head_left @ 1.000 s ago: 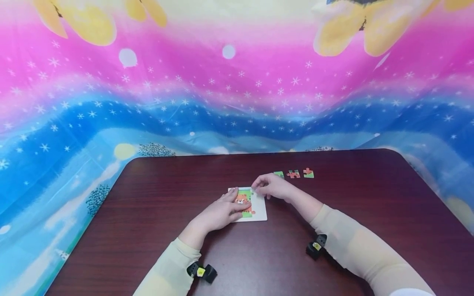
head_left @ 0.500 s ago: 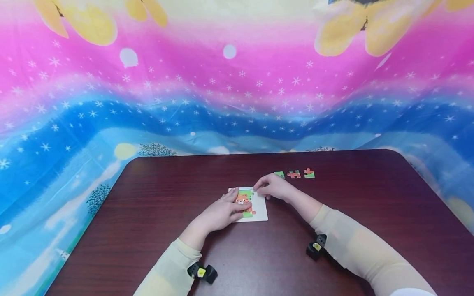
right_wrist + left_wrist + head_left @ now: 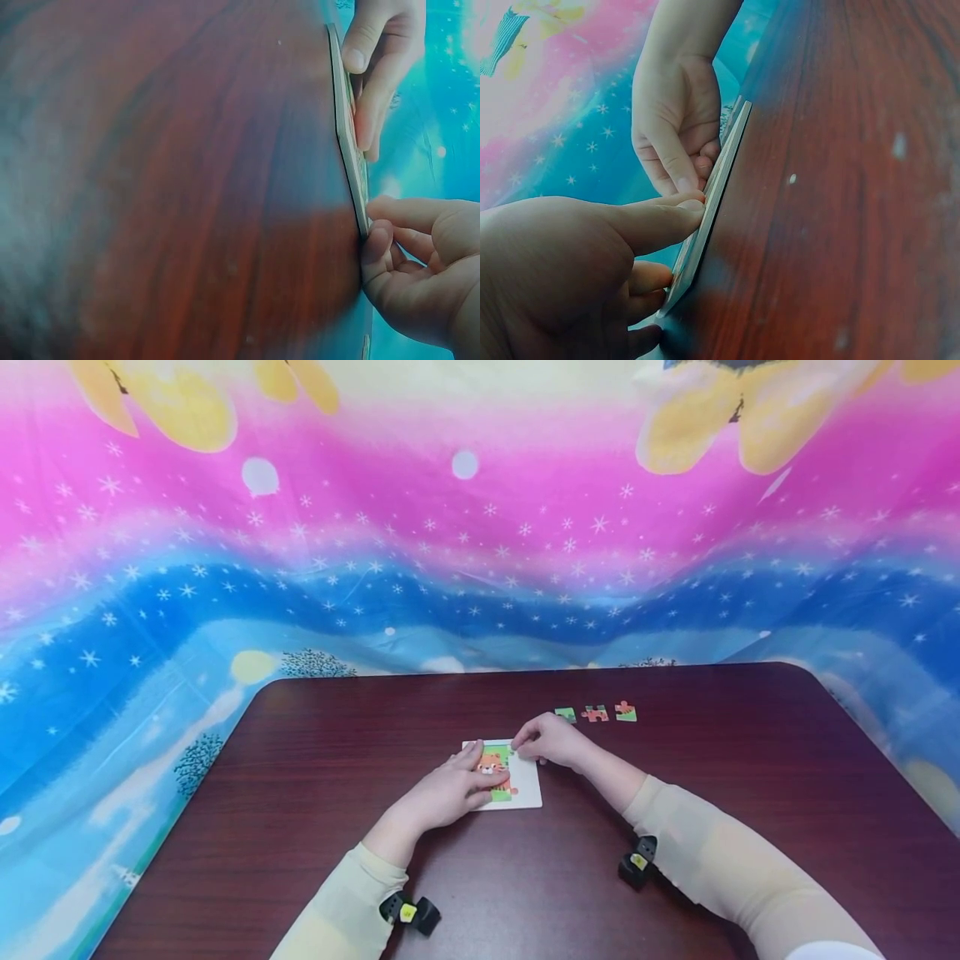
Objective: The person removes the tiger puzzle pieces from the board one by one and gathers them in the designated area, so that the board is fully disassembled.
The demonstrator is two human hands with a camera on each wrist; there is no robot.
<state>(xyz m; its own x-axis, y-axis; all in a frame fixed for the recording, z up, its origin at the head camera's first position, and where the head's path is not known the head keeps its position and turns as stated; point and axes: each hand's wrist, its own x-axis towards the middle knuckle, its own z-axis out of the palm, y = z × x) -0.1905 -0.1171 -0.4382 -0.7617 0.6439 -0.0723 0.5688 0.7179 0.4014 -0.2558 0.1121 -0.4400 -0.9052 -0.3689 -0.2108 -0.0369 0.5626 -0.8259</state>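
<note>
A square puzzle board [image 3: 528,787] with a white frame lies on the table, its picture of an orange animal on green partly covered. My left hand [image 3: 448,787] rests on its left part, fingers spread and mostly straight across the picture. At the upper right corner my right hand [image 3: 557,742] has curled fingers, with index finger and thumb pinching the board's edge. The right wrist view shows that thumb [image 3: 377,241] against the board's end. Beyond the right hand lie three loose puzzle pieces: a green one [image 3: 566,715], an orange one [image 3: 596,713], and an orange and green one [image 3: 626,712].
The dark red-brown wooden table [image 3: 712,752] has rounded far corners. A printed cloth [image 3: 480,543] in pink and blue hangs behind it. Black wrist cameras are strapped over both sleeves, the left camera [image 3: 409,912] and the right camera [image 3: 638,862].
The right wrist and forearm have shifted slightly, baring a little more of the green piece. Both hands stay at the board, and the loose pieces keep their places.
</note>
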